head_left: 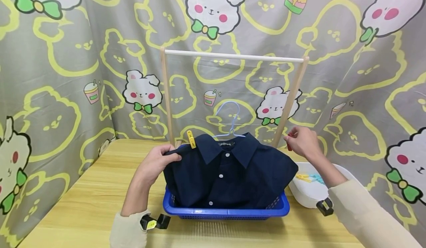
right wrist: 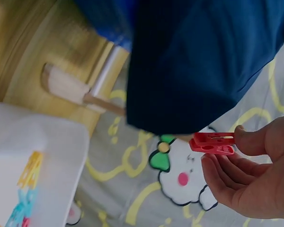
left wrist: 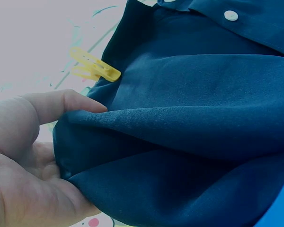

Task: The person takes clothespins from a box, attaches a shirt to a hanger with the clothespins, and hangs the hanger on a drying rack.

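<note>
A navy button-up shirt (head_left: 253,177) with white buttons is on a pale blue wire hanger (head_left: 238,109), its lower part inside a blue basket (head_left: 226,212). My left hand (head_left: 153,165) grips the dark fabric at the shirt's left-side shoulder and sleeve. Just above those fingers, a yellow clothespin (head_left: 191,140) is clipped on the shoulder. Off the shirt's other side, my right hand (head_left: 303,141) pinches a red clothespin (right wrist: 213,144) between thumb and fingers. In the right wrist view this clothespin is close to the edge of the cloth; whether they touch I cannot tell.
Behind the basket stands a wooden rack with a white crossbar (head_left: 233,55). To the right, a white container (head_left: 307,196) holds yellow and blue clothespins (right wrist: 30,170). Everything stands on a wood-grain table (head_left: 90,192), with a patterned grey curtain (head_left: 133,52) around it.
</note>
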Demonstrator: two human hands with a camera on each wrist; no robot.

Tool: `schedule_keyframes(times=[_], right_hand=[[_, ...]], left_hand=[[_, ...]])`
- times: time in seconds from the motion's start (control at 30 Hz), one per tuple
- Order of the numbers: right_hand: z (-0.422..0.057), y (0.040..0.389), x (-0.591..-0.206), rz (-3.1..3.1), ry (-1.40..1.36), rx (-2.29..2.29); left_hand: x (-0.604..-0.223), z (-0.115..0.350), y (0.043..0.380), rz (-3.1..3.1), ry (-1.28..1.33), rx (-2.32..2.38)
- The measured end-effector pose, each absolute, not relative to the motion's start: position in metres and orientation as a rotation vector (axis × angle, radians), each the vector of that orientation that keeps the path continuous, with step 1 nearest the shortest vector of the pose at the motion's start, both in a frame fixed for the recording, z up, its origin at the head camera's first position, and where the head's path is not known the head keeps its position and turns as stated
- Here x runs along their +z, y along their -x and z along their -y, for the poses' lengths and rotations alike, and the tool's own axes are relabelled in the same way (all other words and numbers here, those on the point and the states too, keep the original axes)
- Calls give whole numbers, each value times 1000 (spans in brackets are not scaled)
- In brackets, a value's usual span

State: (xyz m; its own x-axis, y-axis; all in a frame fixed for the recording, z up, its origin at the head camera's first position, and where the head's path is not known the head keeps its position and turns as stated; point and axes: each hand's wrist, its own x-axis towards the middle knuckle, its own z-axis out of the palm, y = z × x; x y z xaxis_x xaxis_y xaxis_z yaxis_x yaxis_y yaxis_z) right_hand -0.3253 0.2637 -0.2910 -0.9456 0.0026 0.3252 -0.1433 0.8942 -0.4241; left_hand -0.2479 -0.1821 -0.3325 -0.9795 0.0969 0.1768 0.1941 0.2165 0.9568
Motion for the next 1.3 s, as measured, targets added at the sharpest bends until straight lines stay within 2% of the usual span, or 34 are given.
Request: schedule_keyframes(times=[0.57, 0.87, 1.3], right_hand=[[-217, 300, -269, 2567, -254, 846], [-206, 292, -262, 2556, -313, 924], [-199, 282, -259, 2541, -261, 1160]], left_hand=[[-332, 182, 248, 2392, 276, -1893], [-332, 181, 248, 2394, 266, -1890], [-333, 181, 249, 2391, 247, -1893]])
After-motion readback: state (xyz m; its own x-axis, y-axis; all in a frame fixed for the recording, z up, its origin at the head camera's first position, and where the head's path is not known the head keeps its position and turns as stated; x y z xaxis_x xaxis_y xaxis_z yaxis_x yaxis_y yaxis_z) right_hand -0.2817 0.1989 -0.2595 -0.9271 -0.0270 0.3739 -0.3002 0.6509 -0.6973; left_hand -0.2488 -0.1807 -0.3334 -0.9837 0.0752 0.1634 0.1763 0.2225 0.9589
